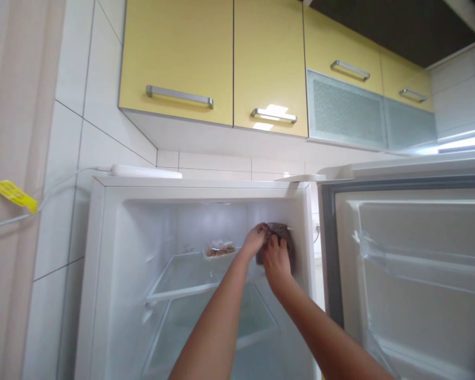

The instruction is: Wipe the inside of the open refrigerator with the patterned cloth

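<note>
Inside the open refrigerator (103, 274), a dark brown wrapped package (282, 229) is at the right end of the upper glass shelf (182, 279), close to the right wall. It looks like a shiny plastic bag; its contents cannot be made out. My left hand (255, 240) grips its upper left edge with closed fingers. Across the front of the package, my right hand (277, 261) has its fingers bent and pressed into it. Left of both hands, a small clear tray of brownish food (219, 248) sits toward the back of that shelf.
The refrigerator door (419, 253) stands wide open on the right, with clear door racks (419, 274). A lower glass shelf (257, 311) lies beneath. Yellow wall cabinets (178, 53) hang overhead. A white cable with a yellow tag (13, 196) runs along the left.
</note>
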`<act>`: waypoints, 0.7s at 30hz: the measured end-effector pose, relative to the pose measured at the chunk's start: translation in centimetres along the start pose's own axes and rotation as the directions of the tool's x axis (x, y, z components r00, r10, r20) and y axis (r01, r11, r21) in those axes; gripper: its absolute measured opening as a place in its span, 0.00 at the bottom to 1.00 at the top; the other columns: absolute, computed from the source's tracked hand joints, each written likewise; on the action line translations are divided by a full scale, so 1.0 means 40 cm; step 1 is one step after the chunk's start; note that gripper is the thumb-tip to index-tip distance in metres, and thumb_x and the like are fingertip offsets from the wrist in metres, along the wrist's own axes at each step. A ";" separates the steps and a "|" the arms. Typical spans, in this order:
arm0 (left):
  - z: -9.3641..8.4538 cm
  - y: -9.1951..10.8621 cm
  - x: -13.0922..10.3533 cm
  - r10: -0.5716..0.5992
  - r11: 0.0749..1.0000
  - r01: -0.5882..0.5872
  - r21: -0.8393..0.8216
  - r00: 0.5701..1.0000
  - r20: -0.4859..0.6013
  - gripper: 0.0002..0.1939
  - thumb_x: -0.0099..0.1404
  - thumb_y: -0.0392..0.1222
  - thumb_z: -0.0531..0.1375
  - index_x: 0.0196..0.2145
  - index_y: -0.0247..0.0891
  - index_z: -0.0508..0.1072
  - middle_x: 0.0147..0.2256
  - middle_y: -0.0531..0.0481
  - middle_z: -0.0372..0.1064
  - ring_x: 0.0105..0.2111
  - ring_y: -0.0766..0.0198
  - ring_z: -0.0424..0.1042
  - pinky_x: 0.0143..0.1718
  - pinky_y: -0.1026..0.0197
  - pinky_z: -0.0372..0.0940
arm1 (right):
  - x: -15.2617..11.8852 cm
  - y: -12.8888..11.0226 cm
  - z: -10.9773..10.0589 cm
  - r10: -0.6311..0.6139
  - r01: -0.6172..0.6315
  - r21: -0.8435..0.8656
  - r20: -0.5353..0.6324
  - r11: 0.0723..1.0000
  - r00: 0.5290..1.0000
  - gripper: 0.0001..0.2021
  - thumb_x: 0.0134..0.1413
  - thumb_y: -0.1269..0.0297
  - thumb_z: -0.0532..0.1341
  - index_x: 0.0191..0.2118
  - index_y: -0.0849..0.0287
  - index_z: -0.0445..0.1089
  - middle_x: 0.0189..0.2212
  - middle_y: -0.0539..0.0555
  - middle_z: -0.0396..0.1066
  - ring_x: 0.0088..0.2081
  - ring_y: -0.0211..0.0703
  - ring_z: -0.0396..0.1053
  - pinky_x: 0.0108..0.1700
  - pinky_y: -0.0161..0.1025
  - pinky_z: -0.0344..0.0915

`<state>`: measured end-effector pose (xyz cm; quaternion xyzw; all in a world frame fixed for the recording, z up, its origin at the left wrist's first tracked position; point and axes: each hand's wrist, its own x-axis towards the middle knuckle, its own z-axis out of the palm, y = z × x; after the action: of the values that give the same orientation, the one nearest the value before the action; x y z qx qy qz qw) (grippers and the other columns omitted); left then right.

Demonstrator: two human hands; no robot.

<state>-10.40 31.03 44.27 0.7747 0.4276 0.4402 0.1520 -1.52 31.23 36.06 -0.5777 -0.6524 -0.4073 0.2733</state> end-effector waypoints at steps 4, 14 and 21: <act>-0.041 -0.067 -0.049 0.019 0.991 -0.014 0.130 0.999 -0.036 0.20 0.69 0.52 0.60 0.55 0.41 0.71 0.58 0.43 0.68 0.54 0.52 0.71 0.55 0.42 0.70 | 0.037 -0.010 0.084 -0.115 0.113 0.035 0.056 0.993 0.992 0.28 0.57 0.79 0.48 0.56 0.51 0.73 0.55 0.58 0.76 0.62 0.50 0.67 0.61 0.63 0.64; -0.263 -0.396 -0.332 0.018 0.610 0.240 0.755 0.949 -0.316 0.21 0.70 0.40 0.51 0.55 0.36 0.74 0.55 0.35 0.73 0.58 0.44 0.70 0.59 0.38 0.65 | 0.098 0.031 0.235 -0.146 0.137 0.070 0.138 0.988 0.980 0.33 0.53 0.82 0.50 0.64 0.55 0.66 0.66 0.62 0.65 0.71 0.50 0.53 0.70 0.62 0.53; -0.284 -0.591 -0.453 0.321 0.544 0.103 0.833 0.892 -0.320 0.23 0.69 0.51 0.51 0.53 0.40 0.77 0.53 0.37 0.77 0.54 0.46 0.75 0.61 0.39 0.67 | 0.199 -0.010 0.369 -0.181 0.165 0.086 0.231 0.983 0.956 0.22 0.55 0.79 0.60 0.54 0.61 0.75 0.61 0.64 0.71 0.68 0.56 0.60 0.70 0.61 0.54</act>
<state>-36.61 28.88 26.23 0.6591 0.5561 0.3547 -0.3613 -1.67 47.98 34.91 -0.5537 -0.7415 -0.3359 0.1756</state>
